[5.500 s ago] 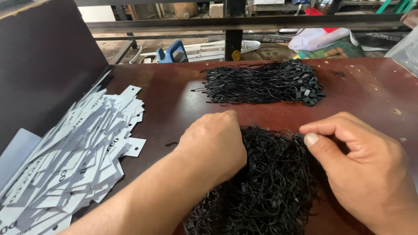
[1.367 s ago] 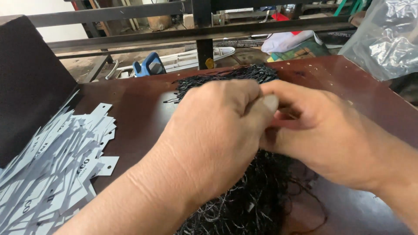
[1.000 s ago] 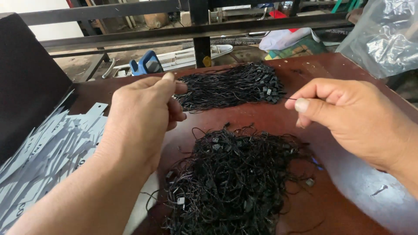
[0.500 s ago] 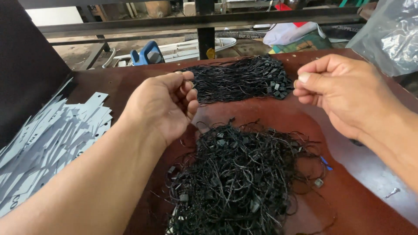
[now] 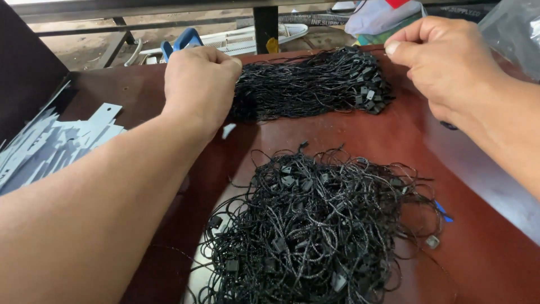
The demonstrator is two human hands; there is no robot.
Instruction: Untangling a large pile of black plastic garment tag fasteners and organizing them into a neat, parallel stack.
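From the head view, the person works at a dark reddish-brown surface (image 5: pixel 349 138) with a glossy sheen. Two heaps of black cords lie on it. The far bundle (image 5: pixel 315 84) is laid out neatly, its strands running side to side with small square clasps gathered at its right end. The near pile (image 5: pixel 320 225) is a loose tangle, cords looping in all directions with little black clasps scattered through it.

The left hand (image 5: pixel 199 79) rests at the left end of the far bundle, fingers curled down into a narrow grip on the cord ends. The right hand (image 5: pixel 444 62) is raised just beyond the bundle's right end, thumb pressed against the forefinger in a tight pinch; I cannot tell whether a thin cord sits between them.

On the left part of the surface lies a spread of pale grey card tags (image 5: pixel 50 143), overlapping one another, well apart from the near pile. A dark board (image 5: pixel 28 62) leans up behind them.

Beyond the far edge the room looks like a workshop: a black metal post (image 5: pixel 265 25) stands upright with rails running across, a blue-handled tool (image 5: pixel 183 40) sits near the left hand, and a crinkled clear plastic bag (image 5: pixel 514 34) fills the upper right corner. The bare floor below is dusty.
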